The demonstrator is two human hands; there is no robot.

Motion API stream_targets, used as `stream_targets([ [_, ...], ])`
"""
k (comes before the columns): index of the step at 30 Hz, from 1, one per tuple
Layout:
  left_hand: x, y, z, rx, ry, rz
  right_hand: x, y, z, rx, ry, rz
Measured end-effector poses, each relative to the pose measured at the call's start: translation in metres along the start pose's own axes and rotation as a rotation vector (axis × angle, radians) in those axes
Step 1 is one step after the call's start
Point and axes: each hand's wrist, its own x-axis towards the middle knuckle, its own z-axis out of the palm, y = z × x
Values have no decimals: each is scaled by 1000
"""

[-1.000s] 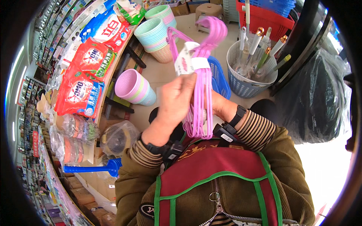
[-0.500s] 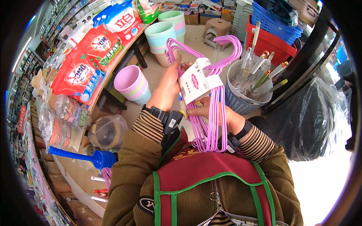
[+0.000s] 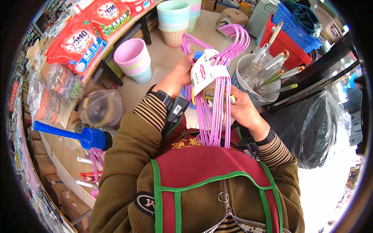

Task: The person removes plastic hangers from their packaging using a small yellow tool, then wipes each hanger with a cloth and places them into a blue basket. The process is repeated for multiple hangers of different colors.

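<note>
It's a h'hold-goods shop: stacked bins [image 3: 173, 19] & detergent pkts [image 3: 77, 44].

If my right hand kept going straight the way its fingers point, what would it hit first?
The right hand would most likely meet the hangers first, just beyond its fingertips; it may already touch them, as depth is unclear.

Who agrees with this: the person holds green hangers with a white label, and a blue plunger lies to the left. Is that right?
Not quite: the hangers are pinkish purple, not green, as the head view shows. The white label and the blue plunger on the left are correct.
</note>
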Motion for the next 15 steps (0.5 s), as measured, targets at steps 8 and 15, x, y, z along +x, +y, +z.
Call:
stream_targets([
  [8, -2, -12, -6, 96, -130, 11, 6, 3, 30, -581, 43, -516],
  [15, 4, 28, -16, 165, 167, 163, 3, 20, 11, 442, -638, 139],
])
